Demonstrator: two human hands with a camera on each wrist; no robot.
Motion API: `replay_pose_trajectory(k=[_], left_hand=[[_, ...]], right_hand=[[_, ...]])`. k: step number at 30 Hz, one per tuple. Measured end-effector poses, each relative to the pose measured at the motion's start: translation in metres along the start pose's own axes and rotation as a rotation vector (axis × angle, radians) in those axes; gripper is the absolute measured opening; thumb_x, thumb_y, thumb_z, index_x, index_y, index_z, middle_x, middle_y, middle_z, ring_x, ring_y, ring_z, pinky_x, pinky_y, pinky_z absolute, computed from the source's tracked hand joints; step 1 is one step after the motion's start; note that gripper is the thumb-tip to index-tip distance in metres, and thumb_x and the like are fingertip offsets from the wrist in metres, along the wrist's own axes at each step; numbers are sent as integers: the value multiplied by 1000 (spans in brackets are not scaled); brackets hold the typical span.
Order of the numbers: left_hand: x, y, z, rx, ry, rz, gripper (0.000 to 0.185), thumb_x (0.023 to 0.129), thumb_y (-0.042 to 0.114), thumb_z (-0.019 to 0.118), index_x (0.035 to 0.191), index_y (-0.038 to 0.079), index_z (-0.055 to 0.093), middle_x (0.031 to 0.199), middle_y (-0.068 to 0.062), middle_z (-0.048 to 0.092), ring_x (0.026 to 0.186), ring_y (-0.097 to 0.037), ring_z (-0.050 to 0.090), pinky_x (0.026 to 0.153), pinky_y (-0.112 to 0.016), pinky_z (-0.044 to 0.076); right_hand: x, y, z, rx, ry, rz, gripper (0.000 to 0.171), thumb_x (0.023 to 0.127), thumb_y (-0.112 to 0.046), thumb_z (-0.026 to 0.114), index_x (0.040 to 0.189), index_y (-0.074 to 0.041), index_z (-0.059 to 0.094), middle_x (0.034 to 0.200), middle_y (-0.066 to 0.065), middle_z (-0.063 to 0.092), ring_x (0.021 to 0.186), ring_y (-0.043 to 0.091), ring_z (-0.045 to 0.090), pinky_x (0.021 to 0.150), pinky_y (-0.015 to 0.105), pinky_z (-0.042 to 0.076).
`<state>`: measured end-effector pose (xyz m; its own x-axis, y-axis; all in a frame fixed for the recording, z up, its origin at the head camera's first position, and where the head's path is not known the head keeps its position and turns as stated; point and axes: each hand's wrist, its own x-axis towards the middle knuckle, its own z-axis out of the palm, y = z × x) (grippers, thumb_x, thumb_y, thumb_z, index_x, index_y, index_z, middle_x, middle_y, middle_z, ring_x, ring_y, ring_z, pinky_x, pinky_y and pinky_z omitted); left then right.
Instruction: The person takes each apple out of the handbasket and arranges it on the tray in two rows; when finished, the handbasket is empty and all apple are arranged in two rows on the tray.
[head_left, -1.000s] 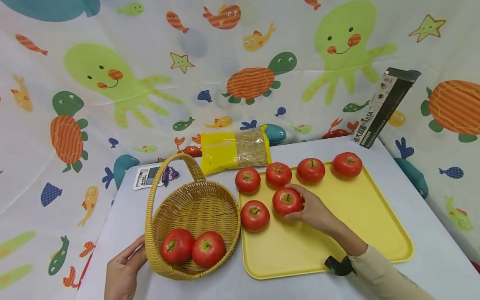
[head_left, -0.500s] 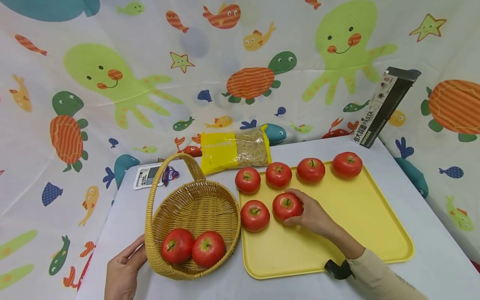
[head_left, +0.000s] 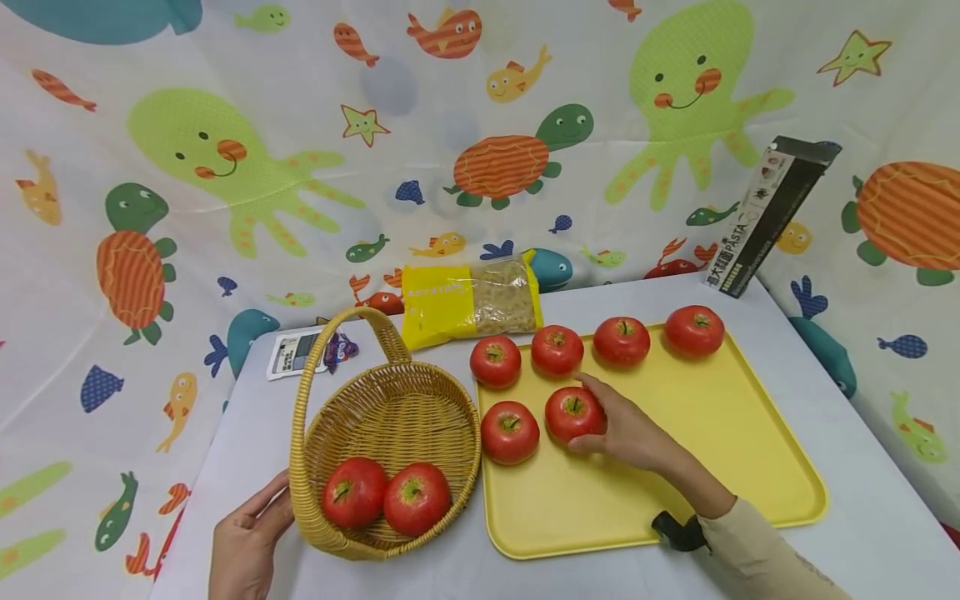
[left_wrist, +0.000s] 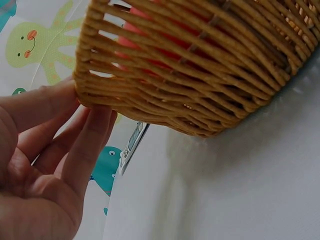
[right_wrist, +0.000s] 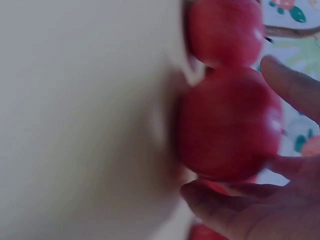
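A wicker basket [head_left: 390, 379] with a tall handle stands tilted toward me, with two red apples [head_left: 417, 498] inside. My left hand [head_left: 251, 533] pinches its left side between thumb and fingers; the left wrist view shows the fingertips at the woven edge [left_wrist: 95, 95]. On a yellow tray [head_left: 705, 450], my right hand [head_left: 633, 425] is spread loosely around a red apple [head_left: 574, 413]. In the right wrist view, the fingers lie beside that apple [right_wrist: 230, 125], with a gap at one fingertip. Another apple [head_left: 510, 432] sits just left of it.
Several apples line the tray's back edge, one at its right corner [head_left: 694, 331]. Behind are a yellow pasta bag [head_left: 471, 302] and a leaning black pasta box [head_left: 771, 217]. A white packet [head_left: 295, 353] lies behind the basket. A patterned cloth hangs at the back.
The apple at my right hand has come down slightly and now rests on the tray; the fingers around it have loosened. My left hand and the basket stay put.
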<state>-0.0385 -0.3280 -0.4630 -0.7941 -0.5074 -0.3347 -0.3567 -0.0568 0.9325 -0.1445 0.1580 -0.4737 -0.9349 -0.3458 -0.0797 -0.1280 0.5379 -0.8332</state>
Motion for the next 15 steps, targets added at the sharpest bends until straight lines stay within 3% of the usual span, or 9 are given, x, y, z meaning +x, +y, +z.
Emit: replay_pose_trajectory(k=[5,8,11,15], left_hand=[[1,1,-1,12,-7,-14,37,89,-1,77,92,36,76,95,17,74,94,0,71,78,-22,61],[0,0,-3,11,-7,-21,36,90,0,77,93,36,76,96,18,74,94,0,71,78,-21,60],[-1,-1,-4,-3,-13,-14,32,90,2,77,99,33,77,97,18,74,94,0,71,78,-20,60],[-1,-2,-2,-22,-20,3,30,90,3,77,100,31,77,97,16,75,94,0,72,78,-20,60]], right_hand=[[6,-34,-21,-142,73,-124,93,85,-27,85,159,-10,31,158,20,35,143,42,36,111,68,37],[14,-63,-24,-171,75,-211,90,87,-25,84,160,-14,33,162,17,31,147,39,31,112,66,37],[26,-89,-11,-155,2,-335,85,88,-23,82,159,-15,35,164,11,30,151,32,28,116,59,36],[44,-114,24,-124,-205,-467,77,92,-18,77,159,-17,37,163,4,34,152,22,27,122,48,30]])
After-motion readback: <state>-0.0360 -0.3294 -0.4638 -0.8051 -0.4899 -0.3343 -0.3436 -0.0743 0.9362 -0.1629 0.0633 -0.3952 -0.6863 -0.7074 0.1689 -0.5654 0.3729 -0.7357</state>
